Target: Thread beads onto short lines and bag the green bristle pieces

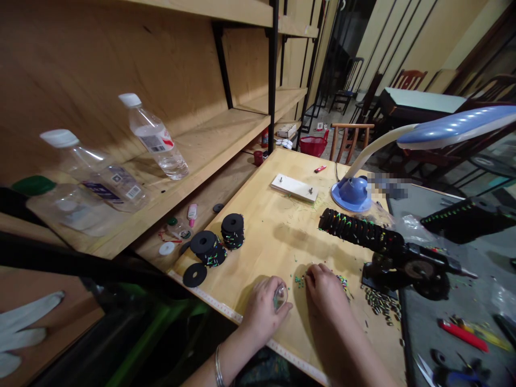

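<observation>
Left hand (pixel 262 312) at lower centre of the frame: fingers curled, grasping a small clear round container (pixel 280 297) just above the pale wooden board (pixel 278 252). Right hand (pixel 324 290) close beside it, fingertips (pixel 309 277) bunched down at tiny coloured beads (pixel 299 280); cannot tell whether any bead is pinched. Stacked black rings (pixel 233 231) sit near the board's left edge, up-frame of the hands. Right of the hands, a black bead-studded cylinder (pixel 358 230) extends from a black metal mount (pixel 403 269). Blue desk lamp (pixel 350 194) stands behind it.
</observation>
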`<state>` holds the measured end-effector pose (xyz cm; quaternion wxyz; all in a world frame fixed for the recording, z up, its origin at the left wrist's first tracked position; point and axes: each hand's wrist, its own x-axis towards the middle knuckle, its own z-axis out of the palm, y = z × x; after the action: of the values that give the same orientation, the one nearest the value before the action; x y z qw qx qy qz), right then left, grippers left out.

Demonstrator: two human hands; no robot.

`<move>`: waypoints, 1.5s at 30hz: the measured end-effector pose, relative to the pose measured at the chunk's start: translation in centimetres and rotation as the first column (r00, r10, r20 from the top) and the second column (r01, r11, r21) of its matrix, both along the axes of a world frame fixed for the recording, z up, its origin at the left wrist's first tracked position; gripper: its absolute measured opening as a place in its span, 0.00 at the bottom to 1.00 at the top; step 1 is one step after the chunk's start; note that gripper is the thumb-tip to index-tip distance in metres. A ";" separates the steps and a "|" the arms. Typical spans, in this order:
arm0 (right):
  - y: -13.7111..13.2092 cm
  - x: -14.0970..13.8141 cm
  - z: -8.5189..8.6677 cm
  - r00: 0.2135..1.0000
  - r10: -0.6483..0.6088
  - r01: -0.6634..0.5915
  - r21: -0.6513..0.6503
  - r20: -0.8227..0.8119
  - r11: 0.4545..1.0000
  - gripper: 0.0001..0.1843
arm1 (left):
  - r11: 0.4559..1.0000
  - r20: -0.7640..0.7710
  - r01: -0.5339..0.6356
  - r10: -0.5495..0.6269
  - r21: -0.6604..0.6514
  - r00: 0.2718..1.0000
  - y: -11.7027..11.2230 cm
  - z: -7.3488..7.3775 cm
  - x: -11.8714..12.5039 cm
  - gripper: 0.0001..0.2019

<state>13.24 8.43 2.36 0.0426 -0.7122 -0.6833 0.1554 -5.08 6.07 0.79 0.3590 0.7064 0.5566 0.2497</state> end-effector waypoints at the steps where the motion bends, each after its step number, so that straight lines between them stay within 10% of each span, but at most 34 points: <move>1: 0.1 -0.1 0.1 1.000 -0.001 0.001 -0.012 0.010 1.000 0.08 | 1.000 -0.003 0.000 0.000 0.002 1.000 0.0 0.0 0.0 0.10; 19: 1.2 -0.4 0.6 0.987 0.087 -0.076 -0.078 0.136 0.994 0.11 | 1.000 -0.011 -0.004 0.004 0.031 1.000 0.0 -0.1 0.1 0.10; 30: -3.3 -1.6 2.8 0.907 0.154 -0.106 0.142 -0.392 0.984 0.07 | 0.999 -0.006 0.008 -0.008 0.039 1.000 -0.3 0.3 1.0 0.09; 36: -4.7 -2.9 1.8 0.921 0.248 -0.190 0.211 -0.300 0.959 0.09 | 0.998 0.008 0.022 -0.022 0.064 1.000 -0.5 0.0 1.4 0.14; 45: -3.5 0.2 0.0 0.953 0.046 0.005 0.166 -0.299 0.986 0.09 | 0.999 0.055 0.010 -0.007 -0.046 0.998 -0.3 0.7 1.1 0.11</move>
<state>13.46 4.88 2.41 0.2033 -0.6670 -0.6867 0.2056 -3.98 5.79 1.45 0.3913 0.6932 0.5491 0.2544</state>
